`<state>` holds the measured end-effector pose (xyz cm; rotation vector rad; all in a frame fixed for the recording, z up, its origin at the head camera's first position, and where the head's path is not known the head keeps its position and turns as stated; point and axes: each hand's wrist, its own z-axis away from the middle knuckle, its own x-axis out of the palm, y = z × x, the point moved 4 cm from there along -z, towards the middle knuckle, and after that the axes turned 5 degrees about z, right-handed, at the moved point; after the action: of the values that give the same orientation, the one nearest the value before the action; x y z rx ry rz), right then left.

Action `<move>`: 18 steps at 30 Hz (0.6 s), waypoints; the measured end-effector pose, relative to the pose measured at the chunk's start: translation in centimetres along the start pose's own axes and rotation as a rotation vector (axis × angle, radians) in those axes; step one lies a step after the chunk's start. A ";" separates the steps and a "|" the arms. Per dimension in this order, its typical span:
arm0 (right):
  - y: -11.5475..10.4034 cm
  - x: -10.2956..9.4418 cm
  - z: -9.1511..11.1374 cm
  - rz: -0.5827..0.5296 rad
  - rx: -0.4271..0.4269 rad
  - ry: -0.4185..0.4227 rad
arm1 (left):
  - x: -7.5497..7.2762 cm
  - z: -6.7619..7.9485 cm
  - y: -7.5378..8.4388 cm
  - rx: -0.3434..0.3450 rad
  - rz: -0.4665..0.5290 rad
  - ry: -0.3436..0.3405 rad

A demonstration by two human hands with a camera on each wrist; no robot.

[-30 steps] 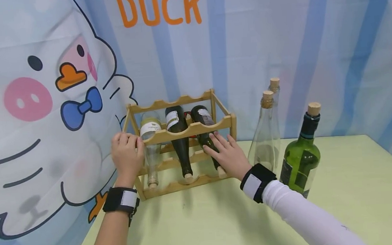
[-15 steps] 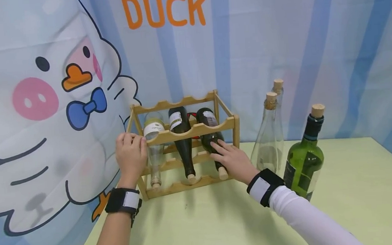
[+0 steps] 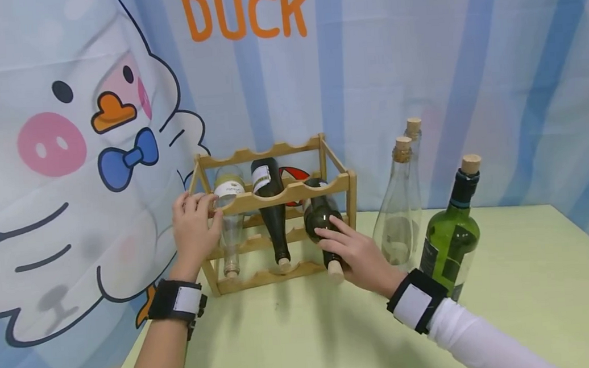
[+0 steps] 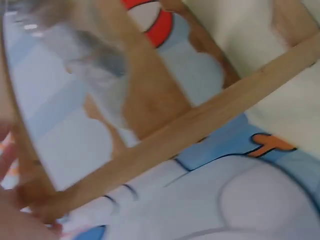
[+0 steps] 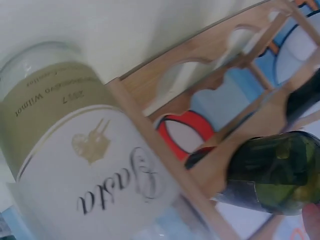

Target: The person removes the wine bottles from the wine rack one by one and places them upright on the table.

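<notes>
On the table (image 3: 512, 283), seen from the head cam, a wooden rack (image 3: 280, 196) stands w/ three bottles lying neck-forward in it. Left hand (image 3: 193, 232) grips the rack's left front post, fingers curled round it. Right hand (image 3: 357, 252) wraps the dark bottle (image 3: 322, 223) at the rack's right end, fingers round the shoulder and neck; its cork (image 3: 335, 268) juts past the front rail. Glass looks stiff, smooth and probably slippery, breakable; likely light if empty, can't tell the fill. Best hold is prob. the shoulder where it narrows, not the cork. Right of the rack stand two clear bottles (image 3: 398, 211) and a green bottle (image 3: 452, 235). Left wrist cam: blurred rack bars (image 4: 165, 135), fingertip at the edge. Right wrist cam: labelled pale bottle (image 5: 75, 165) close up, dark bottle (image 5: 275, 170) behind a bar; grip not shown.
</notes>
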<state>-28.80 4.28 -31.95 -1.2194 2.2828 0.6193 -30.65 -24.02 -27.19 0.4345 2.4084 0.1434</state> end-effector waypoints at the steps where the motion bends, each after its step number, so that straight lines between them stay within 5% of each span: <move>1: -0.4 -0.4 0.1 -0.012 -0.009 0.008 | -0.1 0.2 0.6 0.009 -0.008 -0.028; 4: -1.5 -1.7 0.3 -0.044 -0.023 0.031 | 0.4 1.5 3.5 0.072 -0.056 -0.105; 8: -2.8 -3.6 0.3 -0.074 -0.002 0.081 | 2.6 3.7 8.7 0.263 -0.031 -0.132; 12: -4.4 -5.9 0.1 -0.109 0.025 0.140 | 4.6 5.3 12.6 0.432 0.129 -0.033; 18: -6.4 -9.4 -0.3 -0.176 0.049 0.246 | 5.2 6.5 16.5 0.544 0.441 0.189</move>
<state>-18.78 6.86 -27.11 -1.5249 2.3352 0.3633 -25.65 -6.78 -31.78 1.2486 2.4774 -0.3014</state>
